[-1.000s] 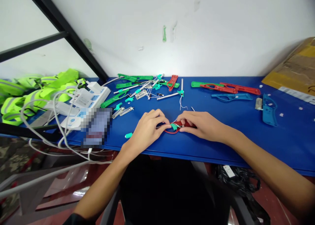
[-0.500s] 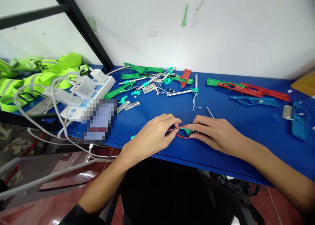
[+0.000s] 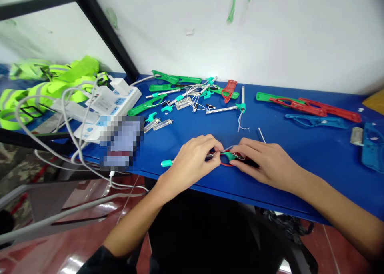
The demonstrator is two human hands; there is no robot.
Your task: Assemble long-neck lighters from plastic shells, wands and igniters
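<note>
My left hand [image 3: 199, 156] is closed, thumb and fingers pinching the slim metal rod and wires over a red lighter casing [image 3: 225, 165] near the table's front edge. My right hand [image 3: 264, 158] is closed on the casing's other end, fingertips at the green trigger piece [image 3: 230, 156] and thin white wires. The fingers hide most of the casing. To the left of my left hand a teal-green end piece [image 3: 166, 163] shows. Behind my right hand lies a thin white stick [image 3: 261, 135].
Metal tubes with teal holders [image 3: 223, 109], wires, clear fuel tanks [image 3: 163, 124] and green casings [image 3: 177, 79] lie at the back. Red casings [image 3: 333, 109] and a blue casing [image 3: 316, 121] lie right. A power strip [image 3: 127, 102], blurred phone [image 3: 123, 142] and yellow-green straps [image 3: 33, 94] are left.
My left fingers have shifted slightly, with a more arched grip. More of the teal-green end piece shows beside my left hand. The view has shifted a little.
</note>
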